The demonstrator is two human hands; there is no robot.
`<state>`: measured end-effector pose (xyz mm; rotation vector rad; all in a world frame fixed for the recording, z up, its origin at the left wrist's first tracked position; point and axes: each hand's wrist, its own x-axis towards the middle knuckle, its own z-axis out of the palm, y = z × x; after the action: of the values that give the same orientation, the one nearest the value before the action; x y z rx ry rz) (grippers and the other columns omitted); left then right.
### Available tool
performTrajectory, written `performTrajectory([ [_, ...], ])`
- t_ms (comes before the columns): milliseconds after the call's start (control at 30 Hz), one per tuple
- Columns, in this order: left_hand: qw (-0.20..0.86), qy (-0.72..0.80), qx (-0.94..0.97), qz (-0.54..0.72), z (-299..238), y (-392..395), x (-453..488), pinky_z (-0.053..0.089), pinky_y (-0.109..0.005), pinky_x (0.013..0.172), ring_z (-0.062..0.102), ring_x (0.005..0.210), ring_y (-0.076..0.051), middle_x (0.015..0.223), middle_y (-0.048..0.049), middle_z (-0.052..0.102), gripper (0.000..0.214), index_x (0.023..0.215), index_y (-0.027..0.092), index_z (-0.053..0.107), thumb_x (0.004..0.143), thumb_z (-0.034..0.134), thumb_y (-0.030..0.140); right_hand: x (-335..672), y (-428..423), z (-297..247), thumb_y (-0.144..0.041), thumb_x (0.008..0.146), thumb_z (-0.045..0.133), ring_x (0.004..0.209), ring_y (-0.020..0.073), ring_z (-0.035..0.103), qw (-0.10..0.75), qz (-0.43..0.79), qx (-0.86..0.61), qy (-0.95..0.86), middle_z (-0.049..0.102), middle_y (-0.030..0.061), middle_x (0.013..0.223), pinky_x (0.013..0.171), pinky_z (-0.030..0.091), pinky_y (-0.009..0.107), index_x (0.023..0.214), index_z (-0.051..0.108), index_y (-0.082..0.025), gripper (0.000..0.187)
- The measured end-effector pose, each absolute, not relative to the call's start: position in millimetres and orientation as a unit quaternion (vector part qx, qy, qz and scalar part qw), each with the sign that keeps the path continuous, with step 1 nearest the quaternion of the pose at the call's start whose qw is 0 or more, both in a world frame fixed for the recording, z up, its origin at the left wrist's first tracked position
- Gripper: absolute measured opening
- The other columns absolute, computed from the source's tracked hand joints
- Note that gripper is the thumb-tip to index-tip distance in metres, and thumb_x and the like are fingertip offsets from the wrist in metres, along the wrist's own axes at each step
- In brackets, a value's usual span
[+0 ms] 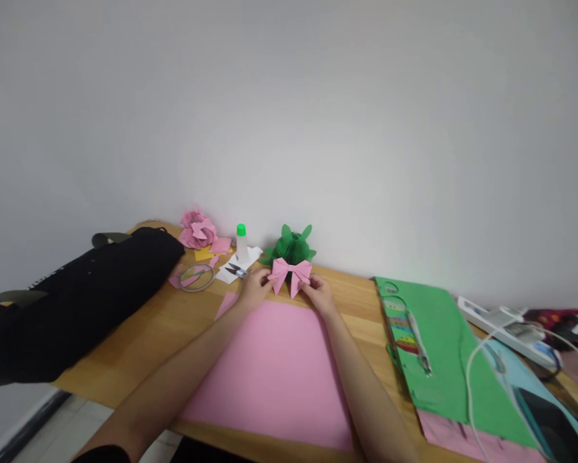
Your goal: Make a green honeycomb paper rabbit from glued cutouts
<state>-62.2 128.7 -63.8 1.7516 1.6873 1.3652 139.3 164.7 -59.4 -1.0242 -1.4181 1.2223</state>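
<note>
A pink paper bow (pixel 290 274) stands at the far edge of a large pink paper sheet (pixel 274 373) on the wooden table (pixel 139 334). My left hand (pixel 256 288) pinches the bow's left wing. My right hand (pixel 317 292) pinches its right wing and tail. Both arms reach forward over the pink sheet. Right behind the bow sits a green folded paper figure (pixel 291 245) with leaf-like tips.
A black bag (pixel 76 296) lies at the left. Behind are a pink paper flower (pixel 198 230), a green-capped glue bottle (pixel 241 242), small snips (pixel 235 271) on white paper and a tape ring (pixel 197 277). At right lie green paper (pixel 443 347), a pen (pixel 420 344), a white power strip (pixel 505 325) and cables.
</note>
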Motion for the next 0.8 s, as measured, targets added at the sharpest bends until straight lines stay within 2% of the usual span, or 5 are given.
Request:
performTrajectory([
  [333, 0.139, 0.572, 0.619, 0.52, -54.4, 123.0, -62.9, 0.049, -0.042, 0.097, 0.062, 0.103, -0.026, 0.099, -0.0062, 0.063, 0.026, 0.091, 0.021, 0.067, 0.067, 0.074, 0.017, 154.0, 166.8, -48.4, -0.047, 0.052, 0.083, 0.071, 0.0213, 0.063, 0.535, 0.593, -0.364, -0.479, 0.07, 0.0022, 0.07, 0.074, 0.051, 0.038, 0.062, 0.066, -0.023, 0.031],
  [467, 0.105, 0.577, 0.608, 0.535, -35.0, 129.7, -65.1, 0.042, -0.047, 0.106, 0.056, 0.117, -0.03, 0.119, -0.0129, 0.056, 0.054, 0.119, 0.019, 0.055, 0.071, 0.077, 0.029, 166.6, 177.8, -51.1, -0.063, 0.062, 0.072, 0.069, 0.0206, 0.062, 0.577, 0.616, -0.336, -0.417, 0.063, 0.0008, 0.063, 0.07, 0.051, 0.038, 0.055, 0.056, -0.025, 0.042],
  [567, 0.122, 0.579, 0.621, 0.514, -11.0, 148.8, -66.3, 0.034, -0.052, 0.112, 0.047, 0.13, -0.035, 0.134, -0.0183, 0.05, 0.084, 0.134, 0.017, 0.042, 0.064, 0.083, 0.037, 168.8, 183.5, -56.6, -0.061, 0.07, 0.068, 0.066, 0.0187, 0.06, 0.586, 0.631, -0.329, -0.387, 0.061, 0.001, 0.062, 0.065, 0.051, 0.035, 0.057, 0.055, -0.024, 0.041],
  [667, 0.214, 0.575, 0.651, 0.447, 11.1, 172.2, -67.5, 0.027, -0.055, 0.115, 0.038, 0.138, -0.039, 0.144, -0.0232, 0.042, 0.105, 0.138, 0.014, 0.036, 0.052, 0.089, 0.042, 167.2, 185.6, -62.0, -0.051, 0.082, 0.065, 0.066, 0.0148, 0.059, 0.585, 0.641, -0.326, -0.376, 0.062, 0.0, 0.069, 0.065, 0.051, 0.032, 0.067, 0.058, -0.02, 0.036],
  [800, 0.278, 0.536, 0.693, 0.393, 22.8, 191.6, -68.9, 0.036, -0.051, 0.111, 0.047, 0.132, -0.038, 0.136, -0.0193, 0.052, 0.109, 0.134, 0.017, 0.042, 0.04, 0.092, 0.04, 165.5, 186.4, -65.5, -0.041, 0.094, 0.058, 0.066, 0.0107, 0.059, 0.578, 0.652, -0.324, -0.368, 0.062, -0.0012, 0.077, 0.066, 0.052, 0.028, 0.086, 0.061, -0.014, 0.028],
])
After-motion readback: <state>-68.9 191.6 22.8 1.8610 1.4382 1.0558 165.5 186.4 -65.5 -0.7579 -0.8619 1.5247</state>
